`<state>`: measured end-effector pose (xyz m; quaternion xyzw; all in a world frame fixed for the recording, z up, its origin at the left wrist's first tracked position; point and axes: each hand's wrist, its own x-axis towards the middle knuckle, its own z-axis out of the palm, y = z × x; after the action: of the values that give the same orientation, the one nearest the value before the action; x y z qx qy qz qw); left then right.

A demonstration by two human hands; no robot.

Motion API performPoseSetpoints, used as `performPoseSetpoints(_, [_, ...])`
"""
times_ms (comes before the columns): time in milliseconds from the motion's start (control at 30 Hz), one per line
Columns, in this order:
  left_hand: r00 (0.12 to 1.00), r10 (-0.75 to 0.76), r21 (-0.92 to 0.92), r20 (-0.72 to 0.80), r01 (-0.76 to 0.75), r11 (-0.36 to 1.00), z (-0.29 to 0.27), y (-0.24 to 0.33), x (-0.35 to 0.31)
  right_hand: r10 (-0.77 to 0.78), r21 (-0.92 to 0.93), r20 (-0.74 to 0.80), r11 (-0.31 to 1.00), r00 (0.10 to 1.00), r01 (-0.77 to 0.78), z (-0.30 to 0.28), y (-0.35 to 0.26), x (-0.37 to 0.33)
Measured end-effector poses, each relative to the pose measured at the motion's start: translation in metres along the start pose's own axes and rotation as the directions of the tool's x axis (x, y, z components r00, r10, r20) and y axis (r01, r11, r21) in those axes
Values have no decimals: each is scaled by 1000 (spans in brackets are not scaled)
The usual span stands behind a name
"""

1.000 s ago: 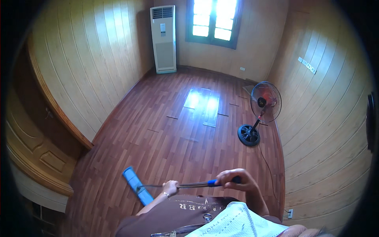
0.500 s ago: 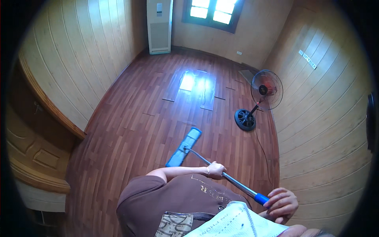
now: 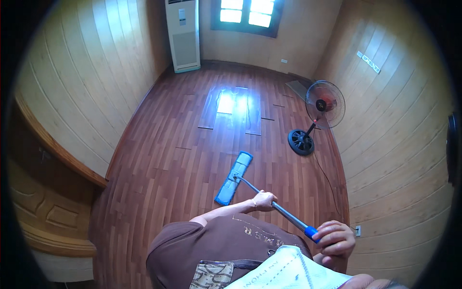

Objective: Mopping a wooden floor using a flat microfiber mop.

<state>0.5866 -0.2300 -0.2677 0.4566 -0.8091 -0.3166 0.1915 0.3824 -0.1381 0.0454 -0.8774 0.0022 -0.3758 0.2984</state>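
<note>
A flat mop with a light-blue pad lies on the wooden floor ahead of me, its long pad slanting from near left to far right. From its centre a metal pole runs back toward my right side. My left hand is wrapped round the lower part of the pole, a thin band at its wrist. At the upper end, my right hand closes over the blue handle grip, its fingers curled on top. The left arm reaches across my brown shirt.
A standing fan with a round black base stands at the right, its cord trailing along the right wall. Beyond are a tall white air conditioner and a window. Some floorboards look raised or loose. A wooden door is at left.
The mop pad has shifted a little to the right across the floor. My right hand has moved slightly left and forward with the handle. The view has turned slightly; both hands keep their hold.
</note>
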Motion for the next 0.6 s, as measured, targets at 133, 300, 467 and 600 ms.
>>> performPoseSetpoints(133, [984, -130, -10, -120, 130, 991, -18, -40, -21, -20, 110, -75, 993, 997, 29, 32, 37, 3])
performPoseSetpoints(300, [906, -244, 19, -346, 266, 964, -36, -80, -61, 26, 76, 22, 997, 999, -28, 50, 58, 35])
performPoseSetpoints(467, [780, -350, 32, -519, 427, 904, -51, -101, -108, -39, 200, -16, 979, 999, 42, 69, 88, 49])
performPoseSetpoints(600, [632, -465, -49, -620, 560, 827, -50, -107, -168, -64, 360, 39, 932, 997, 46, 89, 108, 66])
